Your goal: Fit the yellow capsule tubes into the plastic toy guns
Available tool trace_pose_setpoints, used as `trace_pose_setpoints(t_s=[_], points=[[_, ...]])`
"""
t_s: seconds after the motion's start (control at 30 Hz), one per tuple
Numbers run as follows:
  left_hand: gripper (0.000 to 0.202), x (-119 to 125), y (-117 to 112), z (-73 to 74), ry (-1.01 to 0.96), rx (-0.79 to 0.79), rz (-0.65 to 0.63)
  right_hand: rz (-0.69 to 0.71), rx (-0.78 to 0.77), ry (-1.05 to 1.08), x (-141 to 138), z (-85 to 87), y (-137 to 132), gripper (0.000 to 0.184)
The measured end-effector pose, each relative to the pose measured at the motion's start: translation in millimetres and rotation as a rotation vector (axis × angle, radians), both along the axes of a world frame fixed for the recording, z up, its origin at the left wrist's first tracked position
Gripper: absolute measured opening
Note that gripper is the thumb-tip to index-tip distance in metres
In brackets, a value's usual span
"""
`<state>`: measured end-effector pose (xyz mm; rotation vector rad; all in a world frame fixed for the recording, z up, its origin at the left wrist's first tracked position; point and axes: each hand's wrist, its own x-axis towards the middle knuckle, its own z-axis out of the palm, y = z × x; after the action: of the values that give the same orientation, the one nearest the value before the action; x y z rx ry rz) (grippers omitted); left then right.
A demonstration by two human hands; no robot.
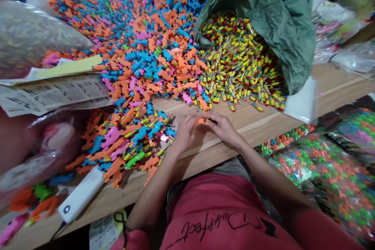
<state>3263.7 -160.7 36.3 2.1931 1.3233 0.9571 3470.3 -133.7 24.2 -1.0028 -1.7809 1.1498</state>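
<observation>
Fingers (190, 120) of both hands curl inward and come together narrowly around a small orange plastic piece (200, 121), which sits between the fingertips just above the wooden table (263, 131). The left hand (184, 134) rests beside a spread of colored plastic pieces (137, 134), some touching its edge. The right hand (224, 129) lies over bare wood. Orange, blue and pink pieces pile up ahead and to the left, far too many to count. Beyond the hands, one green sack (272, 23) lies on its side, with hundreds of small yellow-and-red tubes (238, 66) spilling from its mouth against the colored pile. Two or more printed paper sheets (52, 95) and one yellow paper strip (70, 66) lie on the left, by a large clear plastic bag (32, 35). One white block (80, 194) sits on the near table edge, and one white square of paper or plastic (301, 99) leans by the sack. At lower right, below the table, at least two clear bags of colored pieces (331, 168) are heaped together
</observation>
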Motion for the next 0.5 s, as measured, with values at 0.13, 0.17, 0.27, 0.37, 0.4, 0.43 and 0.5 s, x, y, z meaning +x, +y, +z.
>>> trace_pose_setpoints(t_s=[0.13, 0.17, 0.27, 0.37, 0.4, 0.43, 0.5], points=[[0.043, -3, -2, -2.1, 0.119, 0.061, -0.03, 0.028, -0.059, -0.036, 1, 5.8, 0, 0.025], [0.044, -4, -2, -3.5, 0.139, 0.08, -0.03, 0.038, -0.07, -0.051, 2, 8.1, 0, 0.025], [0.047, -3, -3, -9.5, 0.182, 0.111, -0.034, 0.063, -0.049, -0.131, 4, 14.3, 1, 0.023], [0.051, -1, -5, -15.1, 0.226, 0.105, -0.047, 0.048, 0.004, -0.214, 3, 14.5, 1, 0.023], [0.053, 0, -5, -16.1, 0.237, 0.104, -0.045, 0.041, 0.016, -0.228, 2, 13.0, 0, 0.023], [0.055, 1, -6, -16.6, 0.243, 0.108, -0.041, 0.035, 0.024, -0.234, 0, 11.0, -1, 0.023], [0.056, 2, -8, -15.5, 0.251, 0.129, -0.025, 0.03, 0.034, -0.233, -5, 7.1, -4, 0.022]])
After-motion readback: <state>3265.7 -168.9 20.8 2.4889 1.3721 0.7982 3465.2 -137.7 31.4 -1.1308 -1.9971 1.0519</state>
